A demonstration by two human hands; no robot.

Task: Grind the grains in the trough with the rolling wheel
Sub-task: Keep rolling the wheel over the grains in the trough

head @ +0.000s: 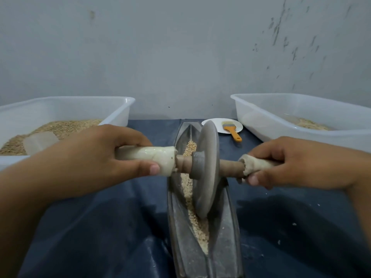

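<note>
Two bare hands, the left hand (96, 157) and the right hand (301, 163), come into view with bare forearms behind them. No sleeves, gloves, rings or watch show on them. The thumbnails are short and pale, trimmed close to the fingertips.

1. The rolling wheel (206, 169) is looking like matt, dusty grey metal.
2. Its axle (228, 167) is showing brown wood, wrapped in pale cloth (152, 157).
3. The tubs (301, 113) are appearing as glossy translucent plastic.
</note>
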